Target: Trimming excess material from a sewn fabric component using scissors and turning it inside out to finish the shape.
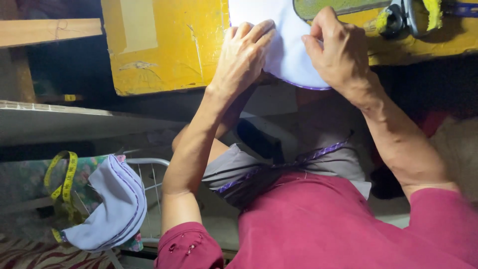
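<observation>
Far out past your left hand, low down, a yellow measuring tape [62,182] loops over a pile of pale lilac cloth pieces [112,209] with purple stitching, resting against a white wire rack [149,172]; a flowered fabric [30,172] lies under them. Above that, well apart from your hand, a wooden plank [47,31] runs along the top edge. Just beside your left hand on its outer side is the worn yellow surface [169,45], its paint scratched and chipped. Your left hand [241,57] lies flat, fingers stretched out and close together, pressing down on the near edge of the white cloth [286,47]; it pins the cloth rather than gripping it. That cloth is spread on the yellow surface between your two hands, its rounded lower edge trimmed with a thin purple line and hanging a little over the surface's rim. Your right hand [338,50] rests on the cloth's other side, fingers curled with the fingertips pushed down onto it; whether the thumb pinches the fabric I cannot tell. Just beyond your right fingertips lies a greenish flat plate [338,6], and further right of that hand sits a dark metal machine part [403,17] with a tuft of yellow thread [434,12] around it. Below both hands, more grey cloth with purple trim [289,167] lies on your lap against your red shirt [323,224].
</observation>
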